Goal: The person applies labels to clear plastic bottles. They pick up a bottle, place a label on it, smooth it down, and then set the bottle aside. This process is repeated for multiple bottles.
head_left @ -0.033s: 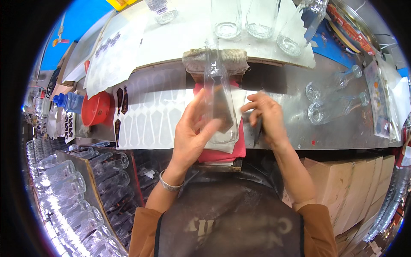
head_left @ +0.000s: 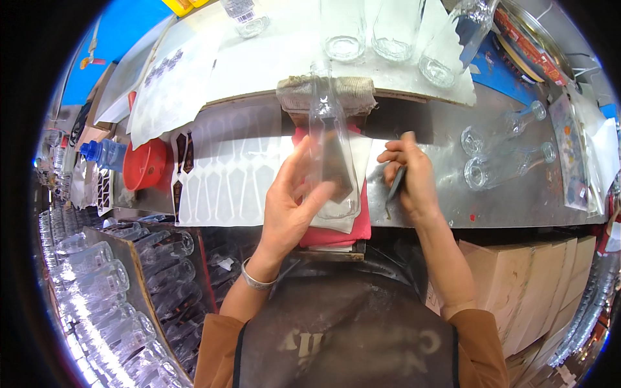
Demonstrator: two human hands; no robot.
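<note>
A clear glass bottle [head_left: 328,116] lies along the bench in front of me, its neck on a cloth-wrapped rest [head_left: 291,94] and its base toward me. A dark patch shows on its body, printed or stuck on. My left hand [head_left: 289,200] curls around the bottle's left side, thumb across the glass. Under the bottle are white paper or cloth and a red cloth [head_left: 363,227]. Right of the bottle, apart from it, my right hand [head_left: 414,174] is closed around a thin, dark, flat tool [head_left: 396,183]; its exact kind I cannot make out.
A sheet of tie-shaped decals [head_left: 226,161] lies left, beside a red bowl [head_left: 145,169] and a blue-capped plastic bottle [head_left: 107,154]. Two glass bottles [head_left: 511,161] lie right. More bottles [head_left: 343,39] stand on the raised shelf. Crated bottles [head_left: 97,278] are lower left, cardboard boxes [head_left: 517,278] lower right.
My right hand has turned slightly and its fingers have shifted, so the dark tool shows more clearly. My left hand and the bottle are almost unmoved.
</note>
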